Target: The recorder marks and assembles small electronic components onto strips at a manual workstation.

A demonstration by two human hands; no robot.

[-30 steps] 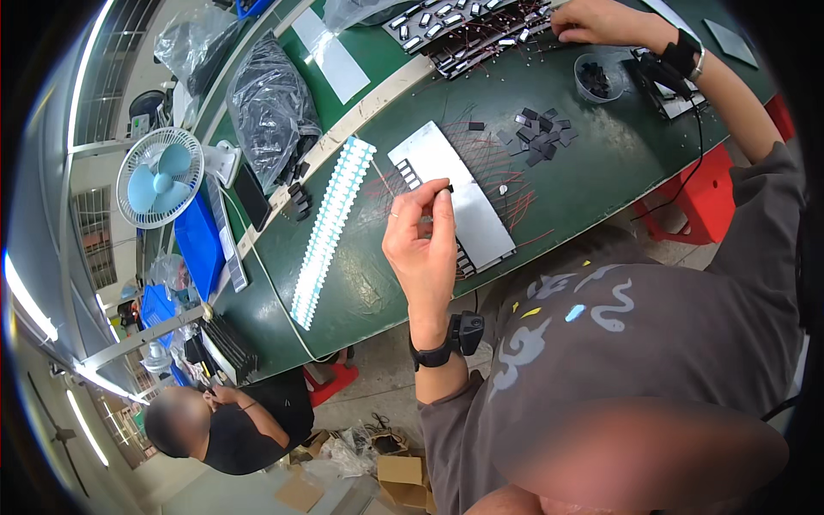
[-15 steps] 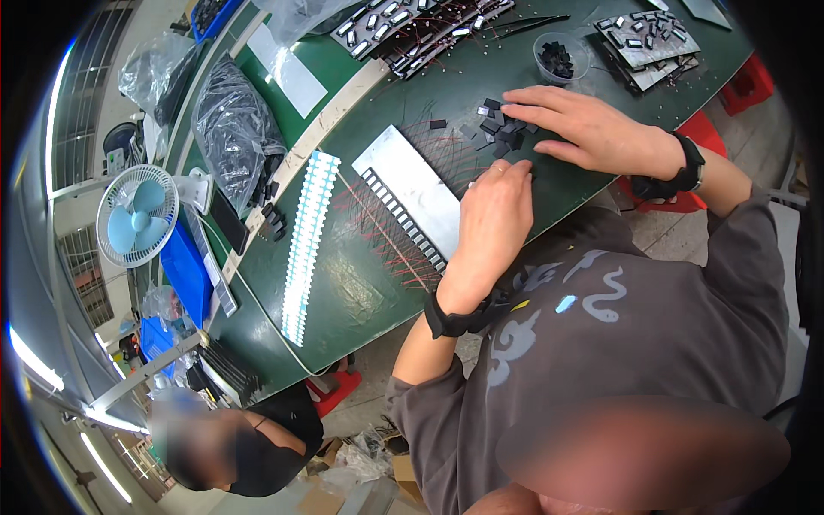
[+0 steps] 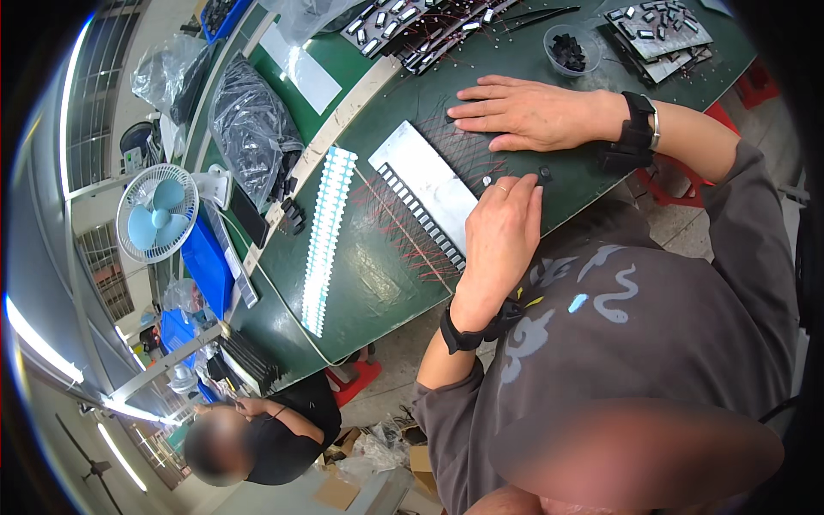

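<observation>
My right hand lies flat over the table, fingers stretched out to the left. A dark piece shows at its fingertips; the loose black pieces seen there earlier are now hidden under it. My left hand rests beside the lower right end of a silver metal plate, fingers curled together. What they hold, if anything, is hidden. A small whitish piece shows by its index finger, and a small black block lies by its other fingertips. A row of small black-and-silver parts with thin red wires lines the plate's lower left edge.
Left of the plate lies a white-and-blue toothed strip. A clear cup of black pieces and stacked plates with parts stand at the back. A fan, phone and black bag are leftward. Another person sits lower left.
My right hand has swept left and flattened over the loose black pieces, covering them. My left hand stays by the plate. The whole view has shifted slightly.
</observation>
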